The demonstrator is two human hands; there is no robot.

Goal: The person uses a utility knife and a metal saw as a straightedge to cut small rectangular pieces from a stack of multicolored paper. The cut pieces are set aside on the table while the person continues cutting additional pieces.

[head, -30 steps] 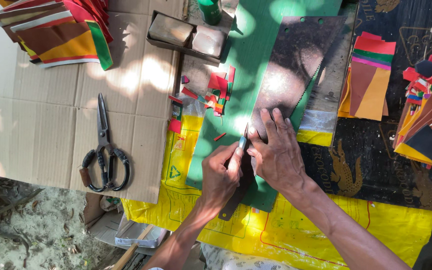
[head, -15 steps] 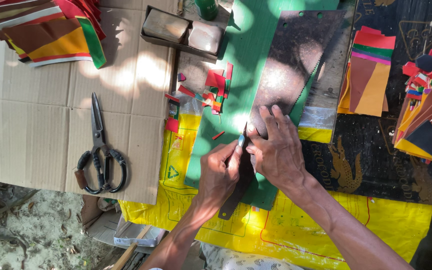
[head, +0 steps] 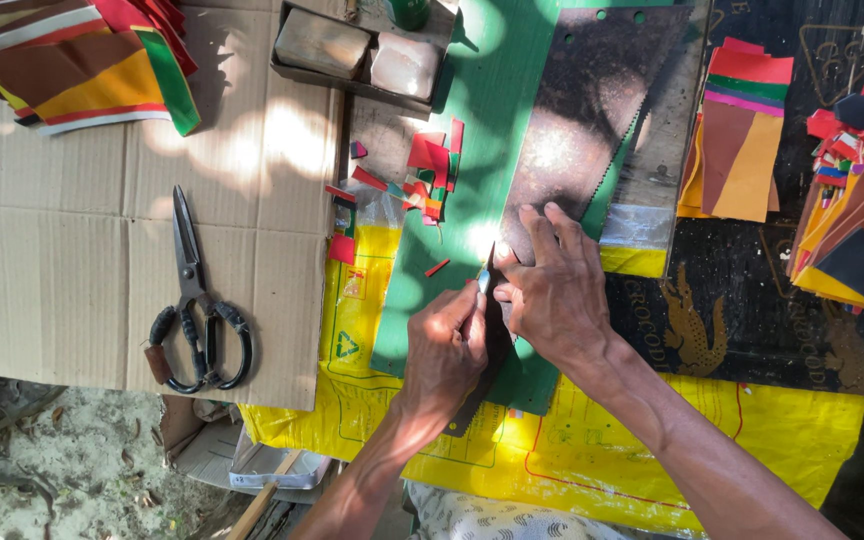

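Knife blade, thin and pointed, sits on the green cutting mat just at the lower edge of a rusty saw blade lying on that mat. The left hand has its fingers curled tight around the knife's handle, the tip pointing away from the person. The right hand lies flat beside it, fingers spread and pressing on the saw blade, thumb close to the knife. Small red and green scraps lie on the mat above the hands. Under the mat is a yellow sheet. To the left, black-handled scissors rest on brown cardboard, well apart. Stacks of coloured sheets lie to the right.
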